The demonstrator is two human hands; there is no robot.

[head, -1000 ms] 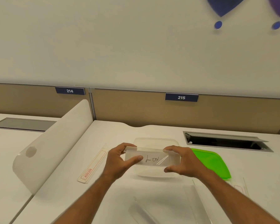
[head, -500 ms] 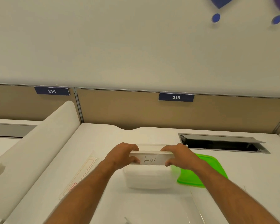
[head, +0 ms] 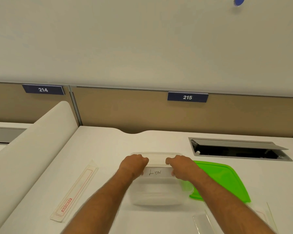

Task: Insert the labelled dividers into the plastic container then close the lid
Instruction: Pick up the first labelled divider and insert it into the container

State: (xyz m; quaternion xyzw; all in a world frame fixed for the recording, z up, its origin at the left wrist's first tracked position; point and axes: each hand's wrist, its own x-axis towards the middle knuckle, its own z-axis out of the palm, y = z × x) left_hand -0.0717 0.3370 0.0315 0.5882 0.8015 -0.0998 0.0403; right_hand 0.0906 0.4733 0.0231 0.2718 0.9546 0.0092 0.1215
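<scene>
Both hands grip one clear divider (head: 156,173) bearing the handwritten word "LION": the left hand (head: 134,164) is curled closed around its left end, the right hand (head: 181,167) around its right end, with a fingertip of each showing at the divider's lower edge. The divider stands on edge, crosswise over the translucent plastic container (head: 156,193), level with the container's rim; whether its lower edge has entered the container cannot be told. The far rim of the container shows just beyond the knuckles, and its near wall lies below the divider, blurred.

Just right of the right hand, the green lid (head: 222,179) lies flat on the white desk (head: 105,149), its near corner touching or overlapping the container's right side. Left of the left hand, well apart from the container, a long clear sleeve with red printing (head: 74,191) lies on the desk. Nearer the viewer than the grip and to the right, a further clear divider (head: 204,222) lies flat, with another red-outlined piece (head: 262,216) beside it.

Beyond the right hand, a cable hatch (head: 238,149) in the desk stands open. A white partition (head: 32,146) rises at far left. On the rear panel hang number plates "214" (head: 43,89) and "215" (head: 187,97).
</scene>
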